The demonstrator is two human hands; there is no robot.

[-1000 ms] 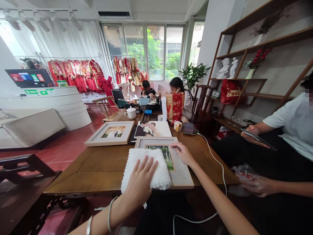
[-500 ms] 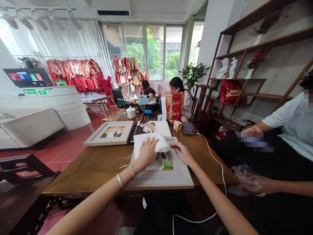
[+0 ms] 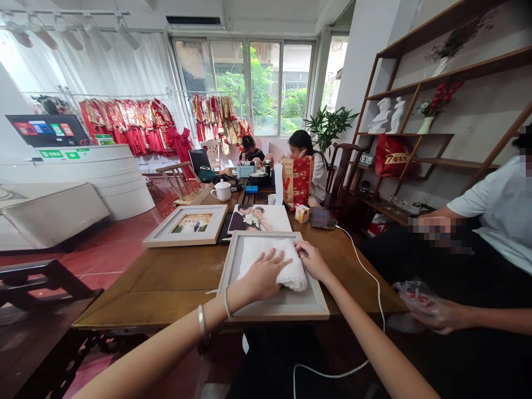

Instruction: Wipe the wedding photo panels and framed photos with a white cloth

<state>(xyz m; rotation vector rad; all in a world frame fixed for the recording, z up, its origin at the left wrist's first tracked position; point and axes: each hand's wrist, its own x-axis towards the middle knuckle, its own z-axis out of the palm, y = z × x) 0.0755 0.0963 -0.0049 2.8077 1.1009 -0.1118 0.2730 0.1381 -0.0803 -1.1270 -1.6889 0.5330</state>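
A pale wooden picture frame (image 3: 272, 310) lies flat on the brown table (image 3: 174, 282) in front of me. A white cloth (image 3: 266, 252) covers its glass and hides the photo. My left hand (image 3: 262, 275) presses flat on the cloth, fingers spread. My right hand (image 3: 311, 260) rests on the frame's right edge beside the cloth, fingers bent, steadying it.
A second framed photo (image 3: 187, 225) and an unframed wedding print (image 3: 258, 218) lie further back. A white cable (image 3: 366, 271) runs over the table's right edge. A person sits at right holding a plastic bag (image 3: 415, 302). A teapot (image 3: 222, 191) and a red bag (image 3: 297, 180) stand at the far end.
My left hand swept the cloth from the frame's near-left corner up to its top, then spread it over the middle of the glass. My right hand stayed on the frame's right edge.
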